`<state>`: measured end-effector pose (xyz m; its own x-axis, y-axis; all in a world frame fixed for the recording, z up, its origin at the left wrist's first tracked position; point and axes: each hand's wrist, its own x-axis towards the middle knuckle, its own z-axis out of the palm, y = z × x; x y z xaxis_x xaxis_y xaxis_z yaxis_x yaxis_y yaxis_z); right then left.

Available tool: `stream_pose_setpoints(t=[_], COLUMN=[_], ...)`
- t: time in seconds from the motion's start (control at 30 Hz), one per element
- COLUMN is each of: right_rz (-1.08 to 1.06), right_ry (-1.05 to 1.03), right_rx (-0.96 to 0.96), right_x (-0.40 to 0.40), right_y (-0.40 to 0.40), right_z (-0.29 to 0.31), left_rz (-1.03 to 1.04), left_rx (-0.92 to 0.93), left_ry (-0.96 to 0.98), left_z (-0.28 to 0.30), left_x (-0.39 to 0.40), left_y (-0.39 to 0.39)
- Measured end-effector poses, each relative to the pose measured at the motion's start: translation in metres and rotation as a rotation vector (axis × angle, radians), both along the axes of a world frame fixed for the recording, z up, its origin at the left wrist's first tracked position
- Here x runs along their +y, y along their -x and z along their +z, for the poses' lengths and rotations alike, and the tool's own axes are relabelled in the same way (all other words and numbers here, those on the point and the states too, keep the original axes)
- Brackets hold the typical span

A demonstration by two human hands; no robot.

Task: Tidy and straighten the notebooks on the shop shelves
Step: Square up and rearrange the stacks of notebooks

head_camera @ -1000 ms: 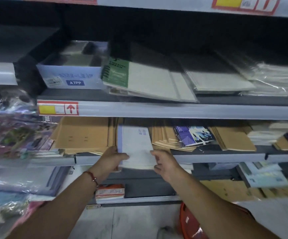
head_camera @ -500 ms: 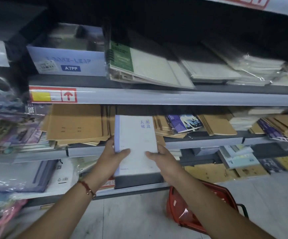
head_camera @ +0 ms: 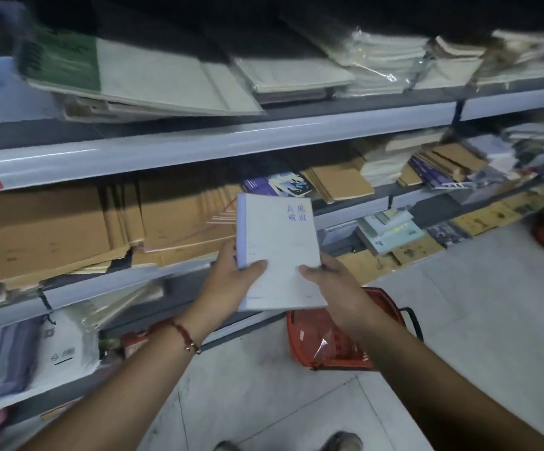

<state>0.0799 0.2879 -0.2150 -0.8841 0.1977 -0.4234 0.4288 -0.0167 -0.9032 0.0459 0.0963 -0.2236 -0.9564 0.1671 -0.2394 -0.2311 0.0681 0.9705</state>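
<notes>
A white notebook (head_camera: pixel 277 242) with blue characters at its top right is held in front of the middle shelf (head_camera: pixel 179 268), clear of the stacks. My left hand (head_camera: pixel 231 284) grips its lower left edge, thumb on the cover. My right hand (head_camera: pixel 329 281) grips its lower right edge, thumb on top as well. Behind it lie untidy brown kraft notebooks (head_camera: pixel 68 226) fanned across the middle shelf. A purple patterned notebook (head_camera: pixel 277 185) and more kraft notebooks (head_camera: pixel 339 183) sit further right.
The upper shelf (head_camera: pixel 231 135) carries a green-and-grey spiral notebook (head_camera: pixel 127 76) and wrapped grey pads (head_camera: pixel 296 76). A red shopping basket (head_camera: pixel 329 340) stands on the tiled floor under my hands. Lower shelves hold wrapped packs (head_camera: pixel 59 349) and loose booklets (head_camera: pixel 391 232).
Both hands have drawn the white notebook out of its slot among the kraft notebooks and toward me. The camera has swung to the right and down.
</notes>
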Motion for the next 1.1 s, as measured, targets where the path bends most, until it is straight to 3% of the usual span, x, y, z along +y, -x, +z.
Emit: stream_pose_setpoints(t=[0.3, 0.8, 1.1], right_rz=[-0.158, -0.352, -0.423], right_ry=[0.018, 0.0, -0.062], right_rx=[0.022, 0.134, 0.08], right_x=[0.131, 0.437, 0.553], right_y=[-0.044, -0.151, -0.131], right_z=[0.017, 0.053, 0.039], left_rz=[-0.165, -0.435, -0.559], left_rx=[0.048, 0.072, 0.039], left_ry=[0.071, 0.14, 0.252], left_z=[0.028, 0.056, 0.039], left_x=[0.139, 0.469, 0.597], left_y=[-0.018, -0.066, -0.03])
